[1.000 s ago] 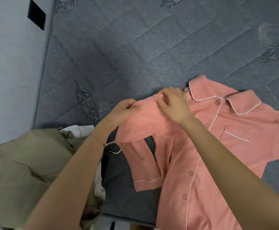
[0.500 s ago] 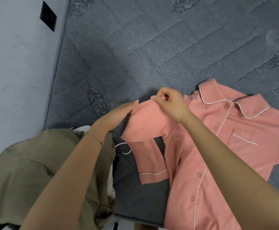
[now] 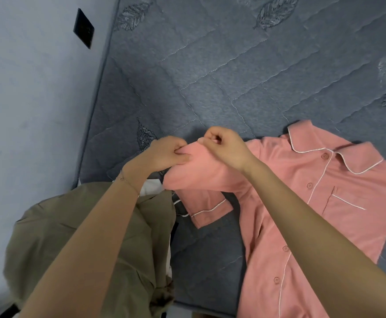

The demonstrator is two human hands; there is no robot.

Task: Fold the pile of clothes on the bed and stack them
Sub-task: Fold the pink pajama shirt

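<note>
Grey quilted bed [image 3: 233, 76] fills the view, set against a pale wall [image 3: 31, 111]. Pink shirt [image 3: 302, 203] lies on it face up and buttoned, collar away from the person, its body flat at the right. Olive garment [image 3: 91, 237] sits heaped at the bed's near-left corner with some white cloth [image 3: 151, 188] showing under it. This is the unfolded pile, just beside the shirt. The sleeve [image 3: 208, 210] nearest the pile is lifted at the shoulder and hangs down, its cuff on the bed. Both hands pinch that raised shoulder fold. The left hand [image 3: 164, 154] has thumb and fingers closed on the fabric's edge, and the right hand [image 3: 224, 148] is curled onto the fold from above. The two hands nearly touch.

Several things could go wrong, by my reading.
- The hands grip so close together that only a narrow bit of cloth is controlled, so the sleeve may twist or bunch when laid across the front.
- Pulling the shoulder may drag the flat body askew.
- The dangling cuff is near the pile and could catch on it.
- The left forearm passes over the olive garment, and a brush might push it off the corner.
</note>
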